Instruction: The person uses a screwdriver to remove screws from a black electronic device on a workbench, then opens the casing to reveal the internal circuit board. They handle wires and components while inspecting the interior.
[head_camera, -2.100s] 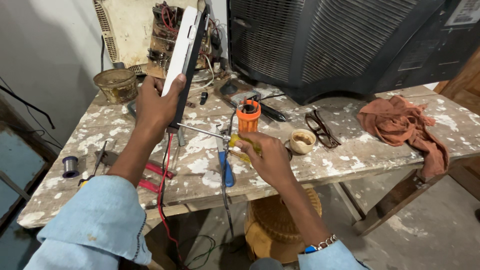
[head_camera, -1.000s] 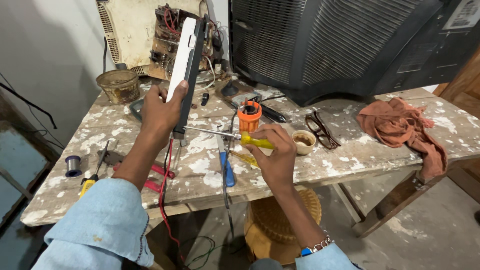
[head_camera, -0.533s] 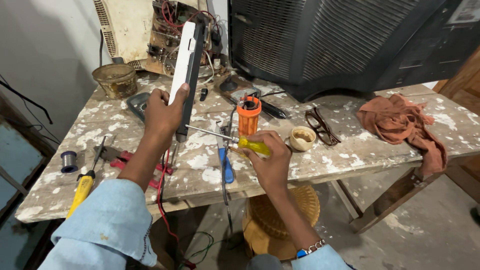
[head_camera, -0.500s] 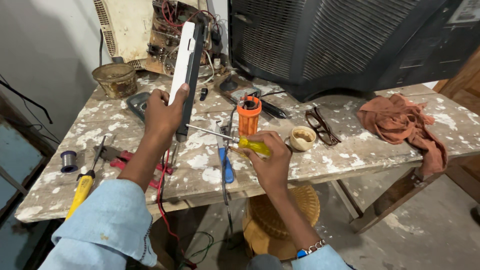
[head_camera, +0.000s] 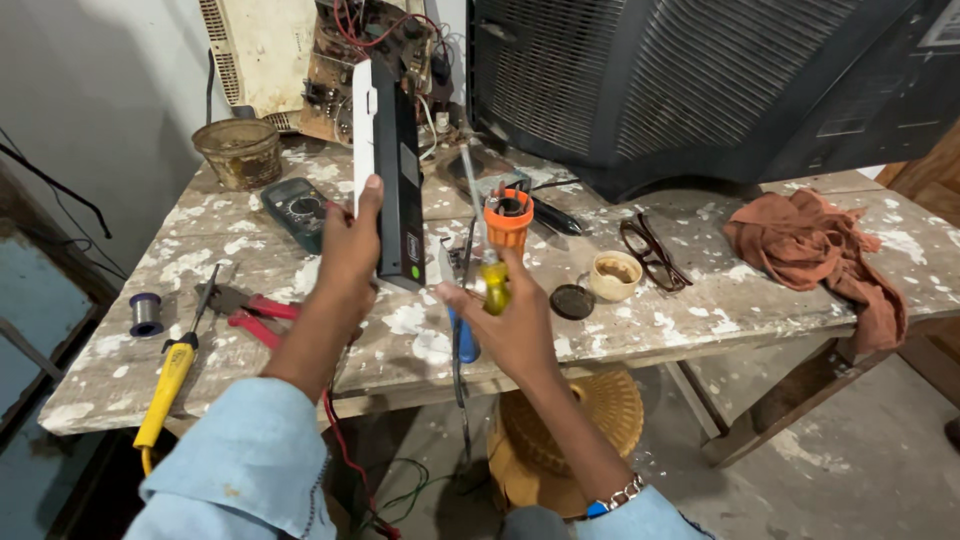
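Observation:
My left hand (head_camera: 350, 250) grips a long, flat black-and-white device (head_camera: 385, 170) and holds it upright on its end over the paint-spattered table (head_camera: 700, 320). My right hand (head_camera: 510, 325) is closed on the yellow handle of a screwdriver (head_camera: 494, 283); its metal shaft points up and slightly left, close beside the device's right edge. An orange cup-shaped tool holder (head_camera: 508, 218) stands just behind the screwdriver. A blue-handled screwdriver (head_camera: 462, 338) lies on the table under my right hand.
A big dark television (head_camera: 700, 90) fills the back right. On the table lie a multimeter (head_camera: 300, 208), red pliers (head_camera: 250, 312), a yellow soldering iron (head_camera: 168, 385), a solder spool (head_camera: 146, 313), a rusty bowl (head_camera: 238, 152), glasses (head_camera: 650, 252), a small pot (head_camera: 614, 275) and an orange rag (head_camera: 810, 240). A circuit board (head_camera: 370, 50) leans behind.
My right hand has turned the screwdriver from lying level, pointing left at the device, to pointing upward. My left hand and the device have stayed upright, shifting slightly.

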